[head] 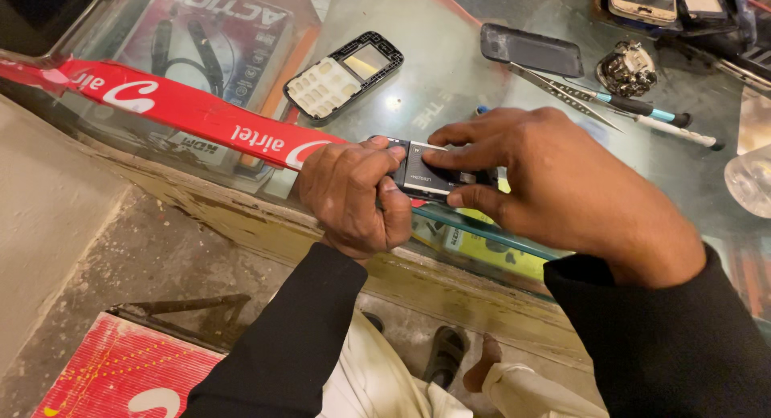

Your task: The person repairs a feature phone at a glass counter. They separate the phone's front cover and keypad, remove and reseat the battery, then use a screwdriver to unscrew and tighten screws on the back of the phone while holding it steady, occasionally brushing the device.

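**Both hands on dark phone body at bench edge**

The left hand [353, 195] grips one end of a dark phone body [430, 177], fingers curled around it. The right hand [554, 185] pinches the other end between forefinger and thumb. The piece sits at the near edge of the glass bench [450, 65]. Behind it lie a keypad front cover [344, 74], a dark back cover [532, 50], tweezers [562, 95] and a screwdriver [642, 109].
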